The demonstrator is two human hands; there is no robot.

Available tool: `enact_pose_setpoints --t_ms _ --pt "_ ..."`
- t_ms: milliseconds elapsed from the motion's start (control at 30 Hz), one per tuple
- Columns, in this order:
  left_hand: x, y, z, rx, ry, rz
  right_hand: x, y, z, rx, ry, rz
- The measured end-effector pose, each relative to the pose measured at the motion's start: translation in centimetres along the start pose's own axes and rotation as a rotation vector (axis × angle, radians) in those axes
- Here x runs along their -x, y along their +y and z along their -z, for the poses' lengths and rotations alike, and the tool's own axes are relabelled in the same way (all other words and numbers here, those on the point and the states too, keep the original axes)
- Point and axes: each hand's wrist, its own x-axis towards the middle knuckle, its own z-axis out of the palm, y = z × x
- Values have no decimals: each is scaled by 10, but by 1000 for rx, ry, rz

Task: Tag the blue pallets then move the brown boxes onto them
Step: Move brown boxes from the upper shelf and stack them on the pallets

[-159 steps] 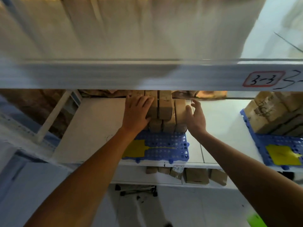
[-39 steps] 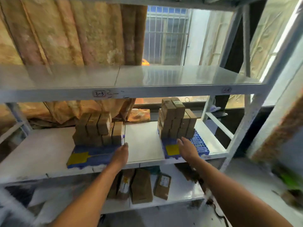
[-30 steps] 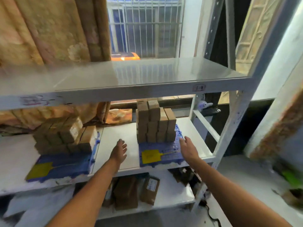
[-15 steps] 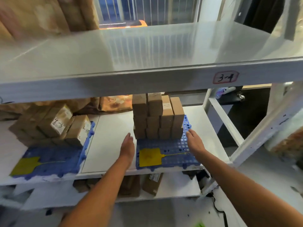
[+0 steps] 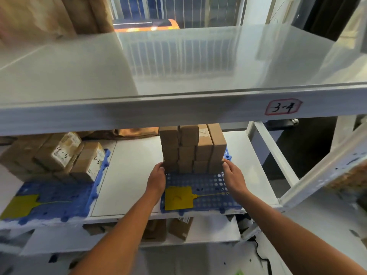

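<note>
Both hands have come in from the pallet's sides: the left hand (image 5: 157,180) and right hand (image 5: 234,178) now press flat against the boxes (image 5: 191,148), fingers open. The stack sits at the back of the tagged pallet (image 5: 206,187) (yellow tag (image 5: 178,197) in front) near the shelf's (image 5: 131,175) right end, so they're likely squaring it.

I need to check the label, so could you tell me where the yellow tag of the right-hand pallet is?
The yellow tag lies flat on the front left corner of the blue pallet, in front of the stacked brown boxes, beside the left hand.
</note>
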Motion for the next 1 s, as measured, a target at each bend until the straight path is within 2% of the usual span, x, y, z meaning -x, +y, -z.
enact_pose_setpoints --t_ms 200,333,400,467,567,733,1000 --pt "19 10 2 -26 14 -10 -4 8 4 47 -26 -12" --pt "25 -6 14 -242 133 -9 -9 18 23 173 103 -25" --pt "26 -21 22 -333 127 19 -8 26 34 255 143 -74" --pt "27 -31 26 -387 100 44 -5 34 39 301 112 -143" --pt "29 -41 27 -385 96 37 2 38 36 327 39 -155" --pt "34 -43 27 -368 88 -55 9 33 30 331 50 -142" --pt "30 -48 60 -337 154 -53 12 20 -6 339 13 -110"
